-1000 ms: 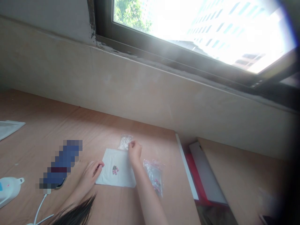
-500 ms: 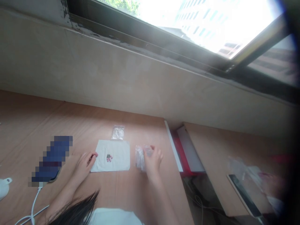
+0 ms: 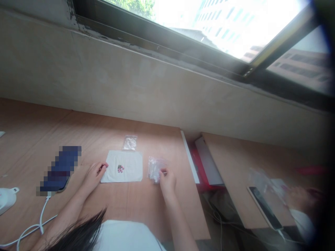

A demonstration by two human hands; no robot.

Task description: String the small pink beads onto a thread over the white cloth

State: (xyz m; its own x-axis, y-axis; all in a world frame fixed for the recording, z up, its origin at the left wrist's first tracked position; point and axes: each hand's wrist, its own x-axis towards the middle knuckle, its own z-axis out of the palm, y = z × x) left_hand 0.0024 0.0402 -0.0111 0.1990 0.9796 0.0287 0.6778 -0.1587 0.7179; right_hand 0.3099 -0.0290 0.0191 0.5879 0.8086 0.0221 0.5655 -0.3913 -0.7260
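Observation:
On the wooden table lies a white cloth (image 3: 133, 170) with a small cluster of pink and dark beads or bead-like pieces (image 3: 120, 168). My left hand (image 3: 94, 175) rests at the cloth's left edge, its fingers curled in; whether anything is between them is hidden. Right of the cloth is a small pile of clear plastic zip bags (image 3: 155, 168). My right hand (image 3: 168, 181) reaches its right side, thumb and fingers pinched together on a bag. Behind the cloth's far edge lies another clear packet (image 3: 130, 143) with silvery contents.
To the left are a pixelated blue phone (image 3: 61, 169) on a white cable (image 3: 42, 216) and a white object (image 3: 7, 198). Across a gap holding a red-edged box (image 3: 209, 167) stands another table (image 3: 235, 174) with a phone (image 3: 264, 208), plastic bags and another person's hand (image 3: 298, 198).
My right hand has drawn back from over the bags to their near right side, and its fingers have closed in a pinch. The left hand stays by the cloth. The view has shifted slightly.

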